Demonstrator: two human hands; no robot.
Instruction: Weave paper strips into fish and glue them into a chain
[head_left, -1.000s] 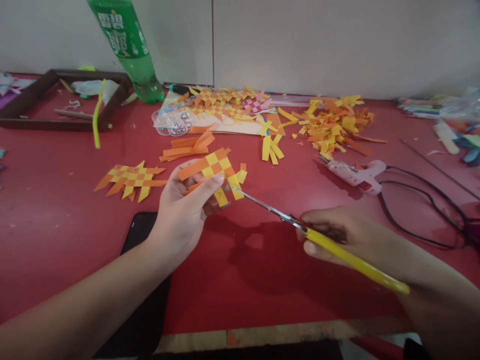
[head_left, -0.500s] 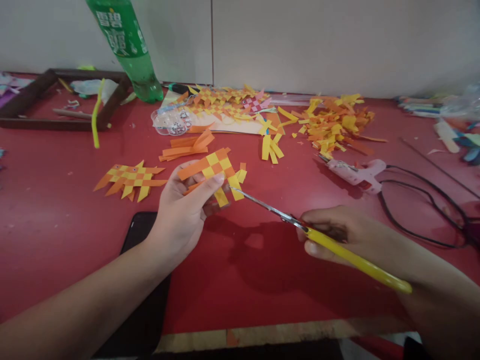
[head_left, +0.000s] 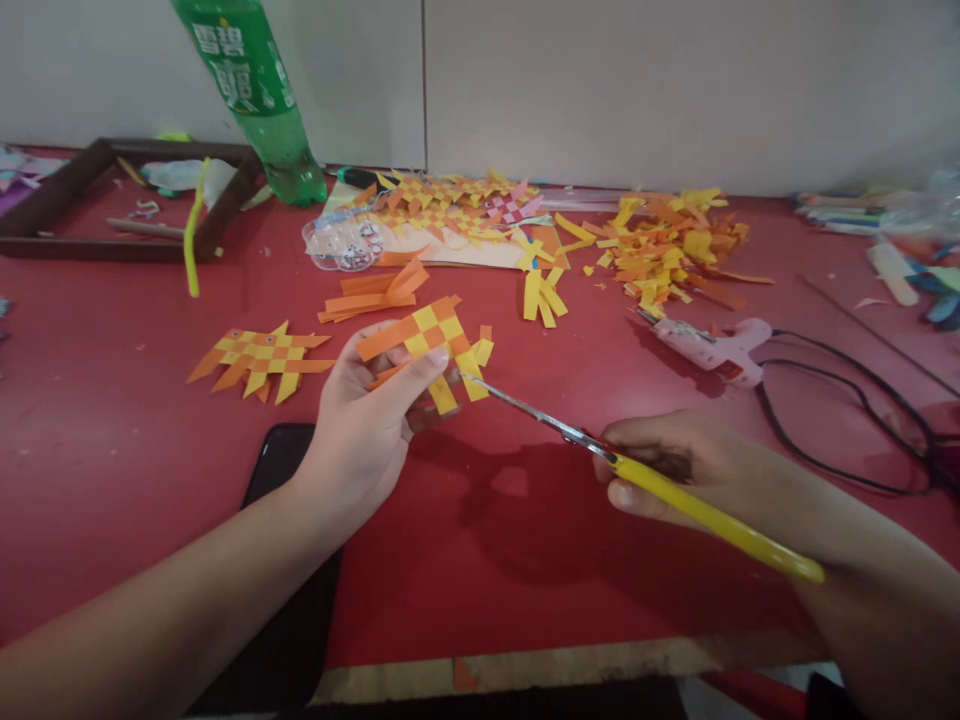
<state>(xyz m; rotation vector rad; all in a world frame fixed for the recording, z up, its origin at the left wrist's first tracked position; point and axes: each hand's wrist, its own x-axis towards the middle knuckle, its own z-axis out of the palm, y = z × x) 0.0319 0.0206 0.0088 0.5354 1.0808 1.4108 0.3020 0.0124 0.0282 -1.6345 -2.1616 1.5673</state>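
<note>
My left hand point(head_left: 367, 420) pinches a woven piece of orange and yellow paper strips point(head_left: 424, 335), held above the red table point(head_left: 112, 450). My right hand point(head_left: 675, 465) is closed round the yellow handles of a pair of scissors point(head_left: 622, 465). The metal blades point left, and their tips touch the lower right edge of the woven piece. A finished woven paper fish with stuck-on eyes point(head_left: 259, 357) lies flat on the table to the left of my left hand.
A black phone point(head_left: 281, 470) lies under my left forearm. A pink glue gun point(head_left: 712, 345) with black cable point(head_left: 840, 430), paper scraps point(head_left: 667, 245), loose strips point(head_left: 375, 290), more woven pieces point(head_left: 450, 205), a green bottle point(head_left: 251, 85) and a dark wooden frame point(head_left: 67, 195) sit farther back.
</note>
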